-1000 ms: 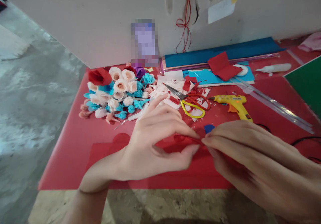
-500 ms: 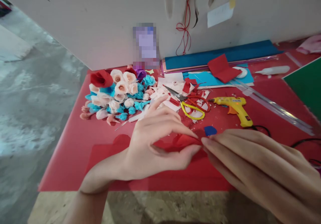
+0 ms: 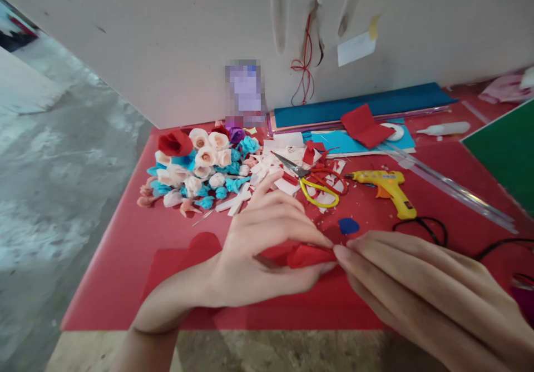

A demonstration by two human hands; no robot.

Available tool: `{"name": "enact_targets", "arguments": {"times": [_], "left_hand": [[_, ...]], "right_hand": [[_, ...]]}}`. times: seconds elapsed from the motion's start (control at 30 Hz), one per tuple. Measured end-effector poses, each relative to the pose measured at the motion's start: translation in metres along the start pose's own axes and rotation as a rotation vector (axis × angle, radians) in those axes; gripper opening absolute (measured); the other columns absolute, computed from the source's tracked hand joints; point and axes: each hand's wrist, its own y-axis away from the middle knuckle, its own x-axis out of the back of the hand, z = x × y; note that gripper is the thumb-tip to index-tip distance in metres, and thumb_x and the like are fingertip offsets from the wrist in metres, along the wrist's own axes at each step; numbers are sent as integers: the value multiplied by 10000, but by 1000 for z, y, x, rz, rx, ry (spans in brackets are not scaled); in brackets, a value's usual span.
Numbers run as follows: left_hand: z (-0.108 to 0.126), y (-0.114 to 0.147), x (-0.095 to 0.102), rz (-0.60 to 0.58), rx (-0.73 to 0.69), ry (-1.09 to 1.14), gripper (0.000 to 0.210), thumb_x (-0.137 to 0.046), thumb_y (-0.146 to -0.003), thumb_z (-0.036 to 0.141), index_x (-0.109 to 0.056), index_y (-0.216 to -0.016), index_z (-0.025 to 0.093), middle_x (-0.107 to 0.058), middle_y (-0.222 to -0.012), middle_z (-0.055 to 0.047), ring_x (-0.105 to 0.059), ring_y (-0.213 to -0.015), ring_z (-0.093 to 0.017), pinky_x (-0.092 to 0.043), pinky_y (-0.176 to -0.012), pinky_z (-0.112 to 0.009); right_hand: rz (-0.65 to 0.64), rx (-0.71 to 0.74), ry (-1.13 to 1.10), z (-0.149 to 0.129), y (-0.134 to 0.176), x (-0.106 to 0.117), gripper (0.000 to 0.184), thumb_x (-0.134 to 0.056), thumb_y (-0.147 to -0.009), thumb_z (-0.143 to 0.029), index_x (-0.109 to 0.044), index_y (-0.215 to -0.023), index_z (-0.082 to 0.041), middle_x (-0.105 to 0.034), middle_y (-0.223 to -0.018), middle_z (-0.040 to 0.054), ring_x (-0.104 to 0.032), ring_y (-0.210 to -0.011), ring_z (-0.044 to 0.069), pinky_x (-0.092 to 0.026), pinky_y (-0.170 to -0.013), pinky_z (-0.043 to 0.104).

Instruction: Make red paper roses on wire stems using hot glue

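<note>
Single head view. Worn on your head, the camera faced forward and down over the bench (image 3: 112,272), your hands (image 3: 246,255) near the lens, low in frame; white panel (image 3: 183,49) across the top, floor (image 3: 83,194) at left.

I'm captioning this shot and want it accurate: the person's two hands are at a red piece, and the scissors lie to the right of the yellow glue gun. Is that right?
Not quite: the head view shows the scissors to the left of the yellow glue gun. The left hand and right hand are indeed at the red piece.
</note>
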Motion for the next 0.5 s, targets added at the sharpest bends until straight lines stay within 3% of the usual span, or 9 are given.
{"name": "enact_targets", "arguments": {"times": [0.1,0.33,0.47,0.5], "left_hand": [[-1,1,1,-4,10,2,148,-719,-699,123,-643,-824,143,-698,-713,-25,-639,-692,-133,-525,-759,-333],[1,-1,1,-2,-41,-13,100,-680,-727,127,-637,-814,153,-693,-709,-25,-636,-688,-128,-543,-712,-301],[0,0,0,12,-36,-7,140,-703,-704,113,-628,-818,145,-688,-718,-27,-638,-702,-130,-536,-754,-323],[0,0,0,10,-31,-3,145,-705,-700,107,-625,-815,144,-687,-720,-27,-639,-708,-132,-533,-768,-331]], "right_hand": [[198,-61,-56,-3,3,-10,326,-354,-975,-275,-668,-918,-207,-682,-754,30,-622,-824,181,-506,-650,283],[35,53,-109,4,-2,-2,350,-308,-975,-172,-657,-948,-185,-679,-770,29,-624,-722,157,-495,-567,281],[45,103,-41,10,-7,4,310,-326,-963,-114,-631,-997,-161,-685,-816,36,-625,-795,154,-511,-653,269],[-24,152,-43,13,-9,7,302,-327,-958,-98,-617,-1026,-146,-688,-852,42,-622,-815,152,-515,-686,269]]}}
